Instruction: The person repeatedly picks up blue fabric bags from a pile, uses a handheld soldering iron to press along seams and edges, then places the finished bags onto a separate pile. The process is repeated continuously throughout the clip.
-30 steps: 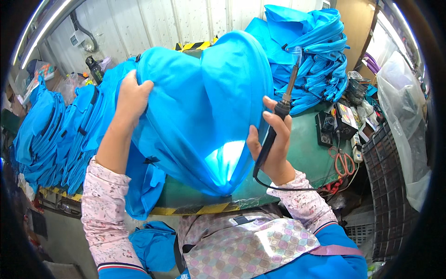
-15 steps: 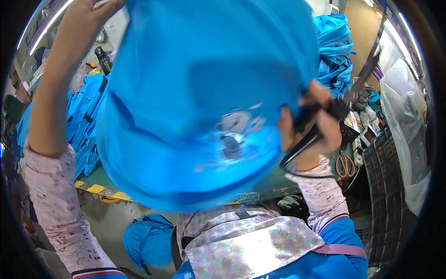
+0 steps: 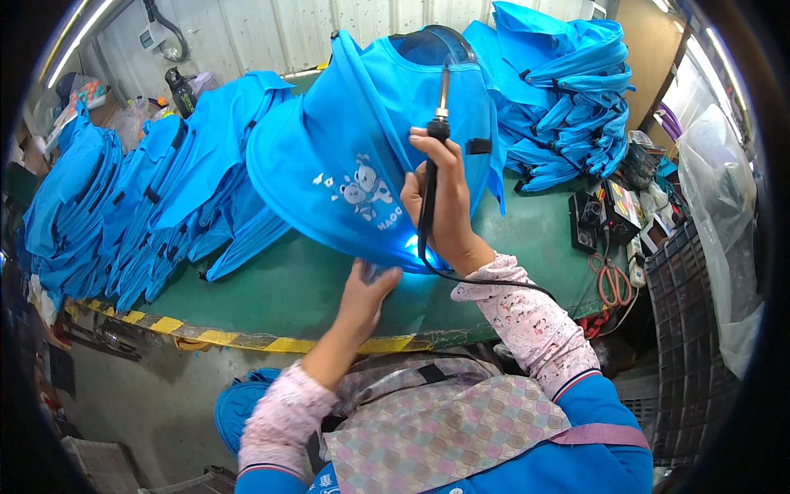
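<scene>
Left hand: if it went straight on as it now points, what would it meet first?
Probably the lower edge of the blue fabric piece with the white bear print; depth is unclear, so the left hand may already touch it.

One blue fabric piece (image 3: 370, 140), bear-printed, has left hand (image 3: 362, 295) at its lower edge, right hand (image 3: 450, 202) holding one soldering iron (image 3: 429, 185).

1. The left hand (image 3: 362, 298) has blurred fingertips at the hem of the blue fabric piece (image 3: 309, 156); whether they pinch it is unclear.
2. The right hand (image 3: 448, 198) hides some of that fabric.
3. The tip of the soldering iron (image 3: 429, 177) is too fine to make out.
4. The left sleeve (image 3: 288, 412) conceals part of a blue bundle (image 3: 237, 412).
</scene>
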Motion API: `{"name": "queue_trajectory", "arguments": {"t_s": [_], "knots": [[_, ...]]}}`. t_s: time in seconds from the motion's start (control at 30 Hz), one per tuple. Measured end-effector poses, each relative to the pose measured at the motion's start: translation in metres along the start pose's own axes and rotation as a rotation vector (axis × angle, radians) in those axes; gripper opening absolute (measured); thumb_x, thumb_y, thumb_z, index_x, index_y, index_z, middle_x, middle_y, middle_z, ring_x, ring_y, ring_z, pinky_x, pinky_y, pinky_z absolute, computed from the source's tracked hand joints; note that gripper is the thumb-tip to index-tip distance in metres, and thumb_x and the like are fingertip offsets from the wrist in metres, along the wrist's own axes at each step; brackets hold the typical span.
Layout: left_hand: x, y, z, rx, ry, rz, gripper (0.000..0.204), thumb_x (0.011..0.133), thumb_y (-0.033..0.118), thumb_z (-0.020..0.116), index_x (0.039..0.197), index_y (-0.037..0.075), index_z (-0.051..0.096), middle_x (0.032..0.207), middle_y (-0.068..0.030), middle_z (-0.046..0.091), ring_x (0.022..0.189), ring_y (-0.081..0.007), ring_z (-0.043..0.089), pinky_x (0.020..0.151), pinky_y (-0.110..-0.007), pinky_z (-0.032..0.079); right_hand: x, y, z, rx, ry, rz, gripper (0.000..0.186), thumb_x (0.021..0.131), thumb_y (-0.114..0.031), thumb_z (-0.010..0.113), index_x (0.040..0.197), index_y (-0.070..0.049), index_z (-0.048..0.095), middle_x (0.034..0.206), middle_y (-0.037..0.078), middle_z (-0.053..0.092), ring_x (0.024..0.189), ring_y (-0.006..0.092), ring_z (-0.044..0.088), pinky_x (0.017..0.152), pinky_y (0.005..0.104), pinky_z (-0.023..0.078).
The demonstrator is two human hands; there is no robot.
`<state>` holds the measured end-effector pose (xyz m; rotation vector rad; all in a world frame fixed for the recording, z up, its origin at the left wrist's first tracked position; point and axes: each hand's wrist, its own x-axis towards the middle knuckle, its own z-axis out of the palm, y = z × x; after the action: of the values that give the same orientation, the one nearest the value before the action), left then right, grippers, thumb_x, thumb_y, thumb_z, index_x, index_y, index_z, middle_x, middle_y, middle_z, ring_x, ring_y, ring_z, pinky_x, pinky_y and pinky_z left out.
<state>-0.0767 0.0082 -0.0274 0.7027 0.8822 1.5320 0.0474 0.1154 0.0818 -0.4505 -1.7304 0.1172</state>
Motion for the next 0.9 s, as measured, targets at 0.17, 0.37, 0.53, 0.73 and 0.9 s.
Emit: {"name": "queue_trajectory", "arguments": {"t_s": [0.17, 0.37, 0.53, 0.73, 0.9], "knots": [[0.006, 0.001, 0.029, -0.173, 0.0, 0.014, 0.042, 0.082, 0.004, 0.068, 0.123, 0.007, 0.056, 0.11, -0.003, 0.064, 0.098, -0.0182, 0.063, 0.084, -0.034, 0.052, 0.002, -0.006, -0.015, 0.063, 0.215, -0.08, 0.049, 0.083, 0.018, 0.057, 0.126, -0.004, 0.049, 0.126, 0.019, 0.053, 0.067, 0.0106, 0.048, 0.061, 0.0249, 0.046], [0.004, 0.02, 0.011, -0.19, -0.093, -0.071, 0.045, 0.088, 0.014, 0.064, 0.131, 0.003, 0.053, 0.12, -0.0083, 0.064, 0.108, -0.0221, 0.064, 0.092, -0.039, 0.053, -0.026, 0.002, -0.04, -0.175, 0.075, -0.214, 0.045, 0.088, 0.011, 0.059, 0.127, -0.003, 0.042, 0.125, 0.024, 0.056, 0.077, 0.0145, 0.054, 0.064, 0.0227, 0.048], [-0.001, 0.042, 0.034, 0.131, -0.291, -0.014, 0.056, 0.085, 0.015, 0.077, 0.133, 0.001, 0.052, 0.122, -0.0061, 0.062, 0.11, -0.0174, 0.061, 0.091, -0.032, 0.05, -0.032, -0.012, -0.062, -0.341, 0.099, -0.28, 0.048, 0.084, 0.009, 0.066, 0.126, -0.006, 0.047, 0.12, 0.023, 0.06, 0.086, 0.02, 0.061, 0.072, 0.028, 0.049], [-0.002, 0.036, 0.037, 0.096, -0.169, 0.045, 0.049, 0.083, 0.007, 0.077, 0.127, 0.001, 0.056, 0.119, -0.0067, 0.064, 0.105, -0.0166, 0.062, 0.091, -0.032, 0.05, -0.064, -0.083, -0.113, -0.228, -0.188, -0.216, 0.036, 0.075, -0.02, 0.076, 0.11, -0.01, 0.069, 0.071, -0.004, 0.053, 0.07, 0.0185, 0.047, 0.07, 0.037, 0.035], [-0.005, 0.035, 0.044, 0.062, -0.12, 0.008, 0.039, 0.083, 0.005, 0.076, 0.119, -0.001, 0.061, 0.11, -0.0073, 0.068, 0.095, -0.0163, 0.066, 0.085, -0.03, 0.052, -0.082, -0.076, -0.098, -0.33, -0.188, -0.327, 0.032, 0.079, -0.023, 0.073, 0.108, -0.011, 0.067, 0.067, -0.007, 0.047, 0.07, 0.0144, 0.047, 0.073, 0.0341, 0.035]]}}
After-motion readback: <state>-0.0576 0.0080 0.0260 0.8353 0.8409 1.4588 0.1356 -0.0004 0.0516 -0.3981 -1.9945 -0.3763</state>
